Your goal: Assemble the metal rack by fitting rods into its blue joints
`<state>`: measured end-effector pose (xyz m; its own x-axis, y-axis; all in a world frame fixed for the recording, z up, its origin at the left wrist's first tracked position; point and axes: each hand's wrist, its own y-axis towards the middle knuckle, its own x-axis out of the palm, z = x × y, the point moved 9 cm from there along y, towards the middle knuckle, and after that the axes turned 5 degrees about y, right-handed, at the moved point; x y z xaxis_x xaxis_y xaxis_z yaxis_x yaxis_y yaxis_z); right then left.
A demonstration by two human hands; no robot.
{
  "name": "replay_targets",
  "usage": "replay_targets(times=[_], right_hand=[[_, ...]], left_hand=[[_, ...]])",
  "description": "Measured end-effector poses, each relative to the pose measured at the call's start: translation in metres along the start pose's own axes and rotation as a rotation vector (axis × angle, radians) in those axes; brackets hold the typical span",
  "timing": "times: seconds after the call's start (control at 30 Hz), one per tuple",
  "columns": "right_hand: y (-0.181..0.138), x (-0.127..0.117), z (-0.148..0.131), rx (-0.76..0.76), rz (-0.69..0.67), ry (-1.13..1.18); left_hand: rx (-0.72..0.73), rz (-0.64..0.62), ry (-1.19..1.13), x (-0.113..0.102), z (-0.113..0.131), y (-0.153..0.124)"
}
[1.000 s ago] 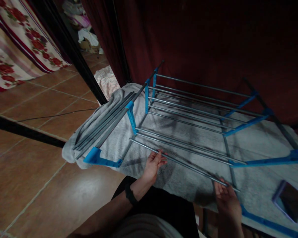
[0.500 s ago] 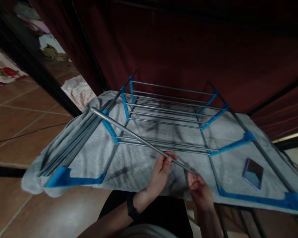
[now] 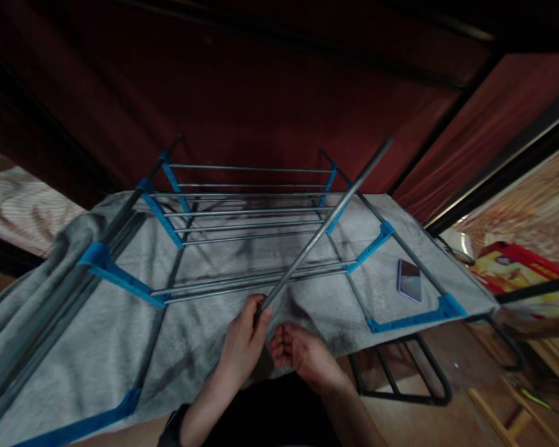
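Observation:
My left hand, with a dark band at its wrist, is closed around the lower end of a grey metal rod. The rod slants up and away to the right, crossing over a partly built rack of metal bars and blue plastic brackets. Just right of my left hand is my right hand, palm turned up and fingers loosely curled, with nothing seen in it. Both hands are at the near edge of a grey towel-like cloth, on which the rack stands.
Several loose grey rods lie along the left side of the cloth. A phone rests at the right, inside the rack's side frame. Dark red curtains hang behind. A black metal frame and a red-yellow package are on the right.
The rod has swung from pointing up-left to pointing up-right. My right hand has come off its end and moved left beside my left hand. The view has turned to the right.

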<state>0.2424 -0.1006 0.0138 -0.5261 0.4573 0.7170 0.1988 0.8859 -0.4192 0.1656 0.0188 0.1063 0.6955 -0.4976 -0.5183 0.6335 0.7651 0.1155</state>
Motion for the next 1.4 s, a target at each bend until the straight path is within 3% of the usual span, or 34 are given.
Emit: replay_targets(times=[0.1, 0.2, 0.33, 0.53, 1.07, 1.4], right_hand=[[-0.009, -0.02, -0.052, -0.286, 0.201, -0.086], [-0.018, -0.041, -0.083, -0.435, 0.337, -0.109], [-0.018, -0.064, -0.101, -0.538, 0.405, -0.013], [-0.011, -0.085, -0.12, -0.641, 0.459, 0.004], [-0.018, -0.135, -0.154, -0.729, 0.545, 0.114], [-0.019, -0.19, -0.143, -0.696, 0.673, 0.115]], left_hand=[[0.015, -0.039, 0.123, 0.006, -0.026, -0.006], [0.06, -0.045, 0.223, 0.011, -0.053, -0.016], [0.203, -0.026, 0.35, 0.012, -0.074, -0.027], [0.342, 0.011, 0.453, 0.004, -0.085, -0.029], [0.253, 0.044, 0.519, -0.03, -0.117, -0.03], [0.132, 0.046, 0.708, -0.053, -0.139, -0.036]])
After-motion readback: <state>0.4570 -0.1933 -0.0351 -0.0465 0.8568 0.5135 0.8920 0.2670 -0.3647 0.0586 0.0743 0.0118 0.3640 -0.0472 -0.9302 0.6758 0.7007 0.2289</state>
